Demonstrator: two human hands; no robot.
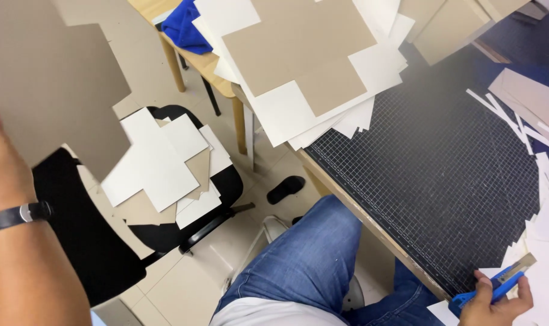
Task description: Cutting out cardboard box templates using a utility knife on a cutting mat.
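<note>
My left hand (3, 166), with a dark wristband, holds up a large grey-brown cardboard sheet (51, 78) at the left, above a black chair (166, 232). On that chair lies a loose pile of cross-shaped white and brown card cutouts (160, 166). At the bottom right, my right hand (495, 302) grips a blue utility knife (489, 288) at the near edge of a dark gridded cutting mat (431, 175).
A stack of cross-shaped card blanks (305, 54) overhangs the mat's far left corner. White paper strips and offcuts (540, 181) litter the mat's right side. A blue cloth (184, 27) lies on a wooden table behind. My jeans-clad legs (305, 259) and a black shoe (285, 189) are below.
</note>
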